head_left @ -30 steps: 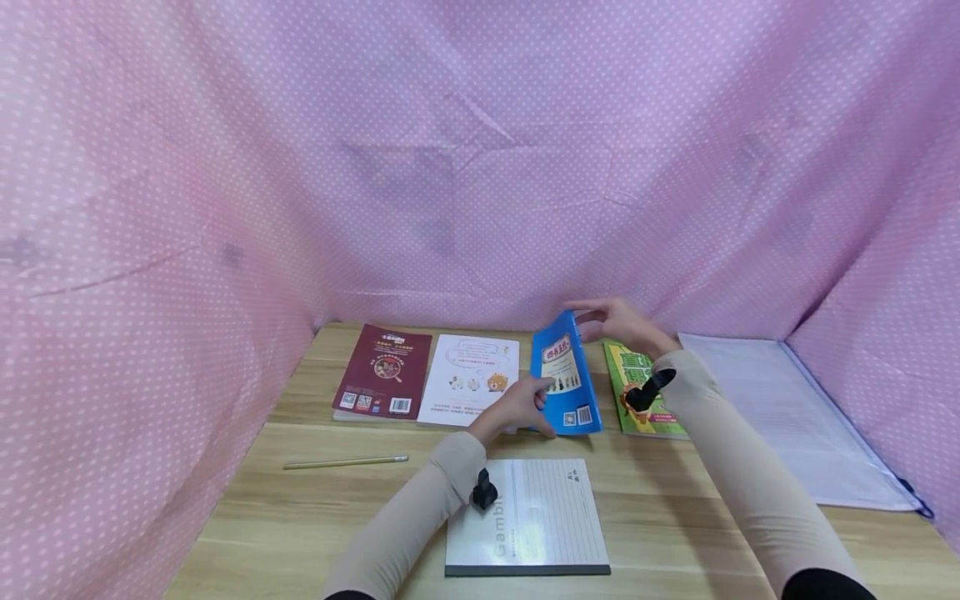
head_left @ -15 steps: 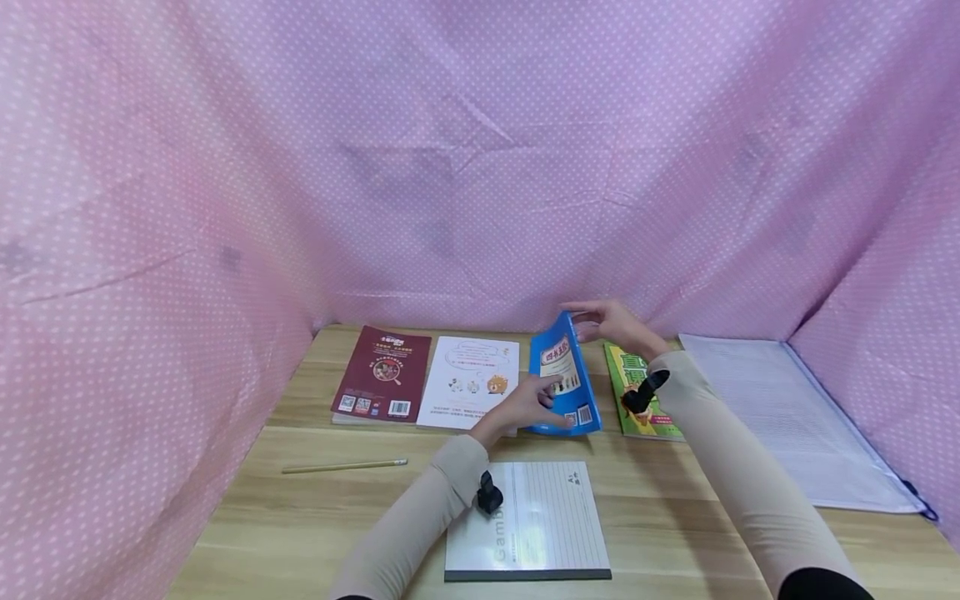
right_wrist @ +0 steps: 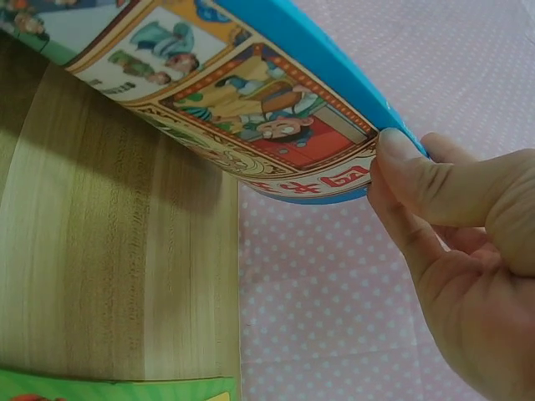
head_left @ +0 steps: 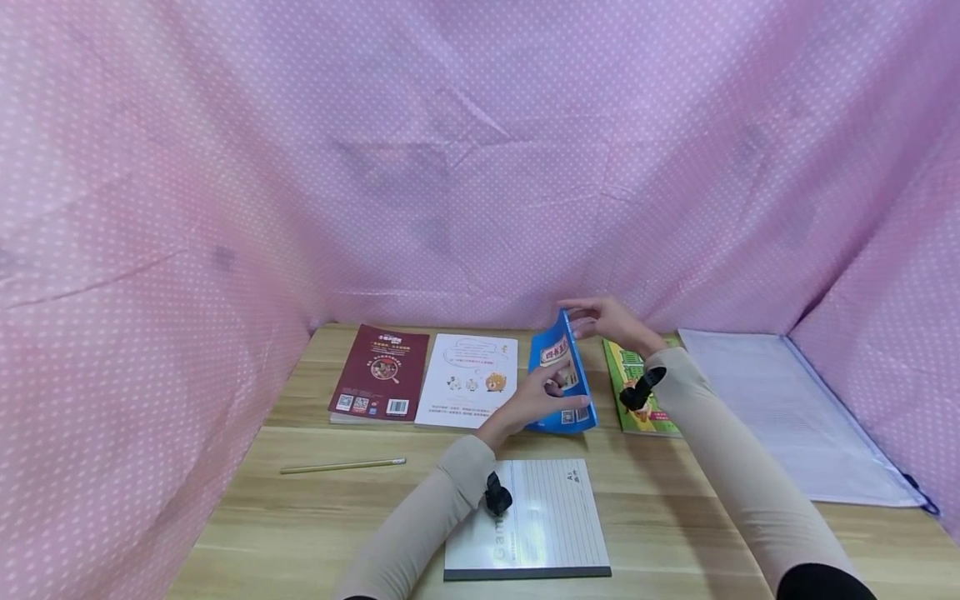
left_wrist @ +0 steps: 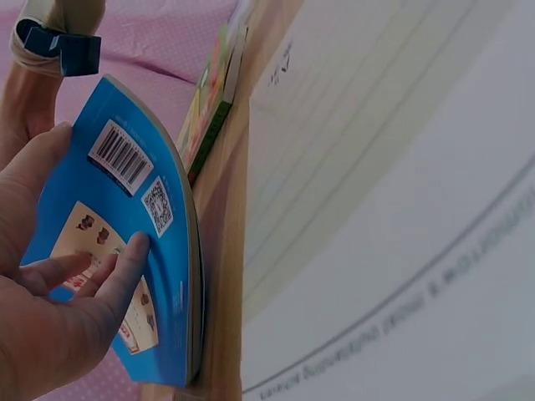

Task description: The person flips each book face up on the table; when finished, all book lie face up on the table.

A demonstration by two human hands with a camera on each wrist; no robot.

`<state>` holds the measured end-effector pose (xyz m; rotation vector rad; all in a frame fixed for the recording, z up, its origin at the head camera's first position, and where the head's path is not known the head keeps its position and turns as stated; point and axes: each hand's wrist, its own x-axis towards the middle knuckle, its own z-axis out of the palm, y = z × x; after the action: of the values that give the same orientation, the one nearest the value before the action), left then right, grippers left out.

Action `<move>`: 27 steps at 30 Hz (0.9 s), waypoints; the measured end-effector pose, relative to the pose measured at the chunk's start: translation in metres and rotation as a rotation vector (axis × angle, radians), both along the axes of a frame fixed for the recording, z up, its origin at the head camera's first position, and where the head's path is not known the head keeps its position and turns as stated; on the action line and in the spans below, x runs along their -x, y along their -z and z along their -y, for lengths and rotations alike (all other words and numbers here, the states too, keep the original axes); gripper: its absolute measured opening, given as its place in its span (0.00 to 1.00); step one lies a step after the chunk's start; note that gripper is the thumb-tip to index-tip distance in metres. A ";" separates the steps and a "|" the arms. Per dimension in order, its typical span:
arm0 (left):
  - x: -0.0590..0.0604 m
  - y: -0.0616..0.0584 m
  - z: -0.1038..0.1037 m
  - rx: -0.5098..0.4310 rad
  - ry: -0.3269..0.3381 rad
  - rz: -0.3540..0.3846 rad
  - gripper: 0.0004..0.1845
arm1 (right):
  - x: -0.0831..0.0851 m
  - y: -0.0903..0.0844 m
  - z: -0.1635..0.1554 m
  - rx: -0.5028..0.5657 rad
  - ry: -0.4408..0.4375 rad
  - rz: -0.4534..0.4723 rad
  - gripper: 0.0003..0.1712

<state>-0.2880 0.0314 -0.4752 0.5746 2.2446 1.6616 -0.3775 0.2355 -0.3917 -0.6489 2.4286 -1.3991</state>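
A blue book point(head_left: 557, 352) stands tilted on its lower edge on the wooden table point(head_left: 300, 517), its back cover with barcode facing me. My left hand point(head_left: 525, 406) lies against that cover point(left_wrist: 142, 167), fingers point(left_wrist: 125, 259) fairly straight on it. My right hand point(head_left: 607, 321) pinches the book's top edge point(right_wrist: 251, 109) between thumb and fingers point(right_wrist: 401, 200). The illustrated front cover shows in the right wrist view, lifted off the wood.
A maroon book point(head_left: 378, 373) and a white book point(head_left: 468, 379) lie left of the blue one, a green book point(head_left: 618, 358) right of it. A lined notepad point(head_left: 536, 517) lies near me, a pencil point(head_left: 343, 463) to the left, a clear folder point(head_left: 780, 408) at right. Pink dotted cloth surrounds the table.
The blue book has tipped further up off the table. My left hand has slid up onto its back cover. My right hand keeps hold of the top edge.
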 end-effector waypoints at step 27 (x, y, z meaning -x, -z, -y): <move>-0.012 -0.035 -0.003 0.038 -0.095 0.133 0.48 | 0.001 -0.006 0.013 -0.013 -0.007 -0.032 0.39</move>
<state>-0.2764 0.0343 -0.4399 0.3428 2.2334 1.6459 -0.3784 0.2225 -0.3857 -0.6811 2.4552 -1.3796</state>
